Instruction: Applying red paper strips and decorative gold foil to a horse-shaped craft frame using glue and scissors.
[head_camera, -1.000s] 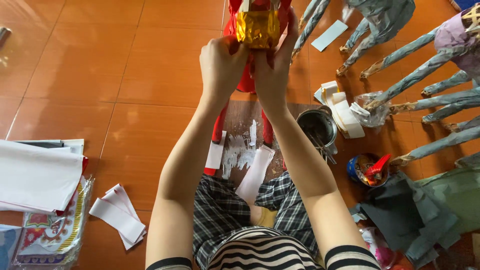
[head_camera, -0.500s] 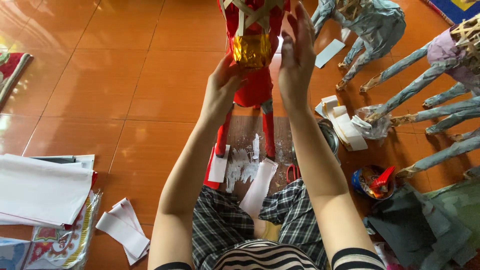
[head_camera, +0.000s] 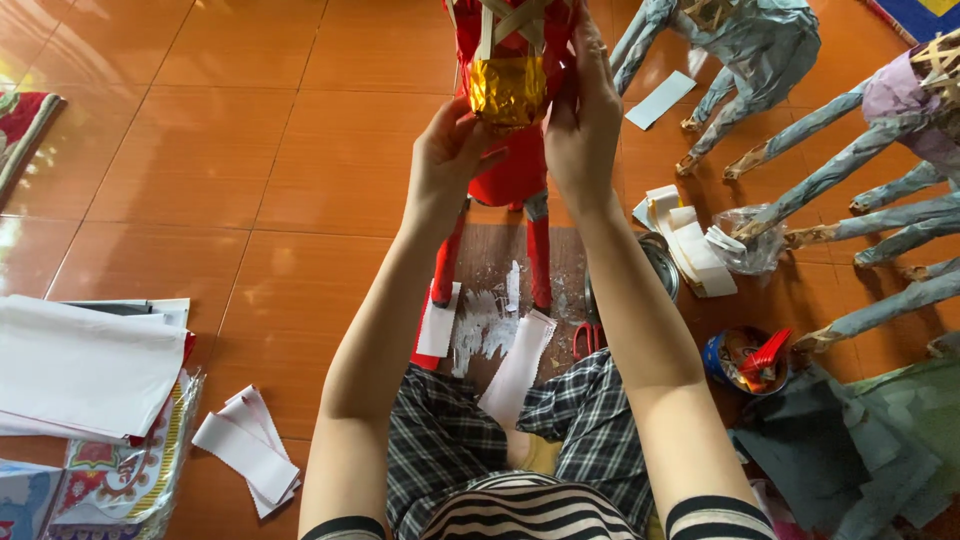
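Both hands (head_camera: 520, 140) gripping red paper figure (head_camera: 510, 170), small tin (head_camera: 745, 360) holding red brush, metal bowl (head_camera: 660, 265) alongside

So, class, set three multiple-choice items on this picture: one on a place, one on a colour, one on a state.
1. Where do the loose white paper strips lie? A on the person's left floor B on a shelf C inside the tin
2. What colour is the foil patch on the red paper figure? A green B gold C black
3. How is the figure placed? A lying flat B hanging C standing, held by the left hand and right hand

Answers: A, strips lie on tiles; B, foil shines gold; C, legs on the board.
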